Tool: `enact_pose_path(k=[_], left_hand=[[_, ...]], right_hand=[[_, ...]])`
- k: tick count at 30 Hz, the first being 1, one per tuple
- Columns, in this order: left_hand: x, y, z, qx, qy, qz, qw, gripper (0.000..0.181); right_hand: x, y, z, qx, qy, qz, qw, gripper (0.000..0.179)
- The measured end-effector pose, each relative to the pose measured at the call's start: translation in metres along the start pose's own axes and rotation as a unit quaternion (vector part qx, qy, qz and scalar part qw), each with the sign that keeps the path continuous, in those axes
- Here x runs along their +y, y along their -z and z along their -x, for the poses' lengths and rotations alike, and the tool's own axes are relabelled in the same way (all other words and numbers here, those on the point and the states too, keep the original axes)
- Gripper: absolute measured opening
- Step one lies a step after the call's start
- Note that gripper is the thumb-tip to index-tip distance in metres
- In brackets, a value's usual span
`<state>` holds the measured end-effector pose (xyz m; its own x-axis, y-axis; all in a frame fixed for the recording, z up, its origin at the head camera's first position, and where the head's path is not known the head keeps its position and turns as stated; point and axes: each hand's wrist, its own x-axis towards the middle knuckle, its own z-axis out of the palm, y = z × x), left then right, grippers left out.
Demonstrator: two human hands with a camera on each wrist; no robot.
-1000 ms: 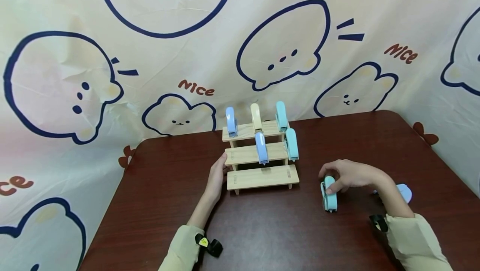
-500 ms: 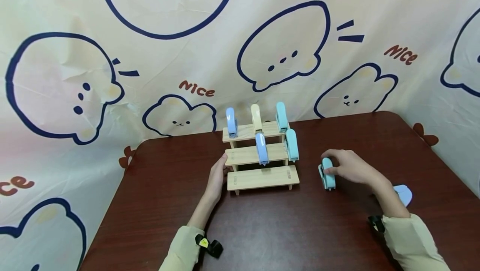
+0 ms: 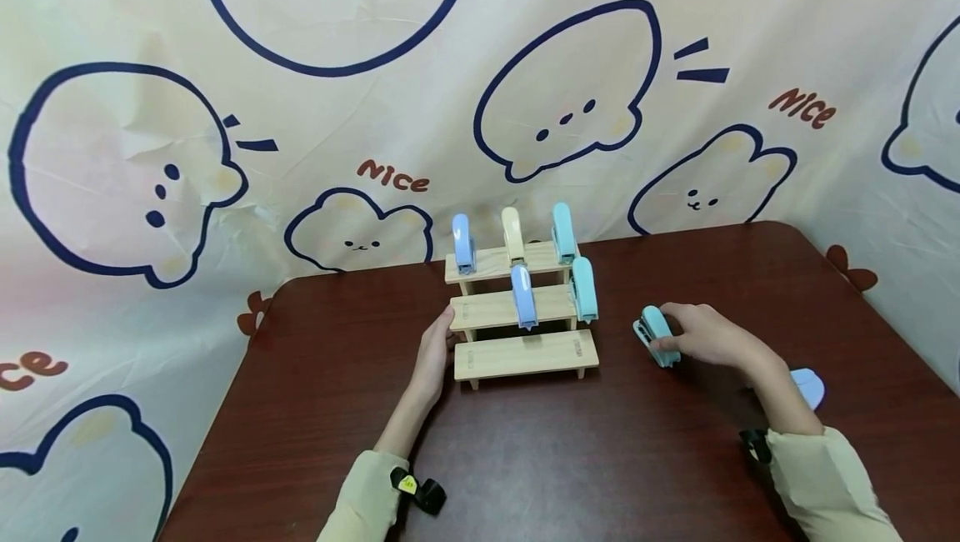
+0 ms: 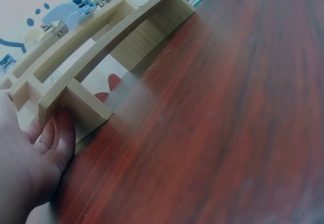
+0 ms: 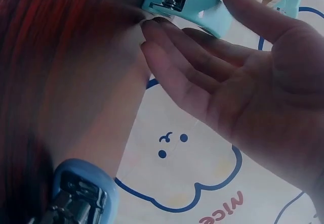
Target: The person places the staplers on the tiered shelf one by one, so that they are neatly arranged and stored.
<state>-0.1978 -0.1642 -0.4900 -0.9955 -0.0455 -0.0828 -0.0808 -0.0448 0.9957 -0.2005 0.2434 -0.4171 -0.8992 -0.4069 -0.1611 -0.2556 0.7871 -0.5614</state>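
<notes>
A three-step wooden rack point(image 3: 525, 356) stands toward the back of the table. My left hand point(image 3: 431, 354) grips its left side; in the left wrist view the fingers point(image 4: 61, 135) curl under a shelf end. To the right of the rack, my right hand point(image 3: 708, 335) holds a teal stapler point(image 3: 655, 325) between thumb and fingers, tilted with its top leaning left. On the top step sit a blue stapler point(image 3: 462, 242), a cream stapler point(image 3: 513, 235) and a teal one. The middle step bears a blue stapler point(image 3: 523, 296) and a teal stapler point(image 3: 583, 288); the bottom step is bare.
Another blue stapler point(image 3: 808, 388) lies on the table, partly behind the right forearm; the right wrist view shows its end point(image 5: 86, 183). A printed cloth point(image 3: 570, 92) hangs along the back and sides of the dark wooden table point(image 3: 555, 459).
My right hand has carried the teal stapler away from me, toward the back of the table, and tilted it to the left. My left hand and the rack have stayed put.
</notes>
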Motion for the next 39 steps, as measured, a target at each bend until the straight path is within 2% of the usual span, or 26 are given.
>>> enact_pose_path(k=[5,9,16,24,33,39], left_hand=[[0.000,0.000,0.000,0.004,0.001,0.002,1.0000,0.062],[0.000,0.000,0.000,0.003,0.001,0.001,1.0000,0.063],[0.000,-0.001,0.001,-0.005,-0.002,-0.010,0.9999,0.066],[0.000,-0.001,0.000,-0.004,0.002,0.002,1.0000,0.063],[0.000,0.000,-0.001,-0.003,0.003,-0.002,1.0000,0.063],[0.000,0.001,-0.001,0.000,0.006,0.000,1.0000,0.064]], right_hand=[[0.000,-0.001,0.000,-0.003,0.001,-0.023,0.9997,0.047],[0.000,-0.001,0.000,-0.006,-0.012,-0.051,0.9986,0.033],[0.000,-0.001,0.001,0.007,-0.022,-0.062,0.9978,0.019],[-0.006,0.003,0.003,0.059,-0.025,-0.066,0.9957,0.026],[-0.015,0.012,0.008,0.121,-0.020,-0.085,0.9888,0.033],[-0.025,0.018,0.009,0.143,-0.036,-0.116,0.9823,0.047]])
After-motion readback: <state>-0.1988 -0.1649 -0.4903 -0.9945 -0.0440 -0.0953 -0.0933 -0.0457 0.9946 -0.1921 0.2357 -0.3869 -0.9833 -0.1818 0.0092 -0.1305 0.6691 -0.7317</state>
